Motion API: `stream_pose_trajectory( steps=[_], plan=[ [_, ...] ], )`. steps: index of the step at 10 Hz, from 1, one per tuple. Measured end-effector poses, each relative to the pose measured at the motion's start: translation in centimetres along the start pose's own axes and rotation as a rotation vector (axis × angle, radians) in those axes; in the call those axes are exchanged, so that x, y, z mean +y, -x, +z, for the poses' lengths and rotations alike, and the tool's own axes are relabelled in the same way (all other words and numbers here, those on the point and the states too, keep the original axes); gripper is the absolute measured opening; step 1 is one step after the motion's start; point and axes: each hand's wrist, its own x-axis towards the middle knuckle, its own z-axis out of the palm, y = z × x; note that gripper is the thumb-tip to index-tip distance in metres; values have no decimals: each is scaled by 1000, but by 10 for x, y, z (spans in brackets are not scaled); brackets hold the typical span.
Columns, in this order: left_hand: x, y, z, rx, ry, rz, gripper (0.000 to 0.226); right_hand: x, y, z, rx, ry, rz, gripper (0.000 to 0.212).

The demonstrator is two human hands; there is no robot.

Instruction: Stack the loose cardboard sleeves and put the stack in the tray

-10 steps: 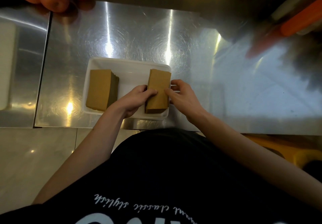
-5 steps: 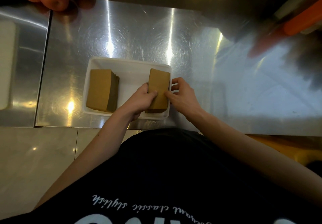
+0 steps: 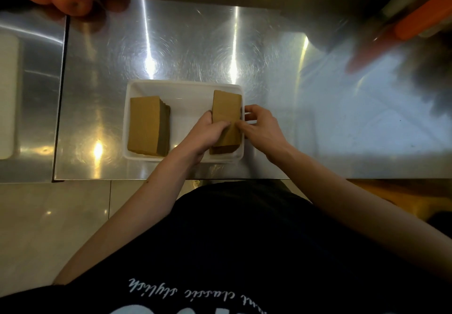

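Steel counter [image 3: 171, 44], sleeve stack [image 3: 226, 115] lengthwise front-to-back in tray [image 3: 186, 86]

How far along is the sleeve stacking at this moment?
Nearly finished. One stack already sits in the tray's left side. The second stack is at the right side, with the left hand and right hand on it. Only letting go remains; no loose sleeves show on the table.
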Motion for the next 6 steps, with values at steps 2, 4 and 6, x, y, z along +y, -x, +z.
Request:
stream_pose_trajectory(
  steps=[2,4,6],
  plan=[
    [1,0,-8,-5,-149,51,53,2,3,-3,-1,49,-31,38],
    [9,7,-15,-10,-281,111,49,2,-2,-10,2,96,-56,45],
    [31,23,-10,225,-398,268,52,-10,-12,-36,31,182,-181,43]
  ],
)
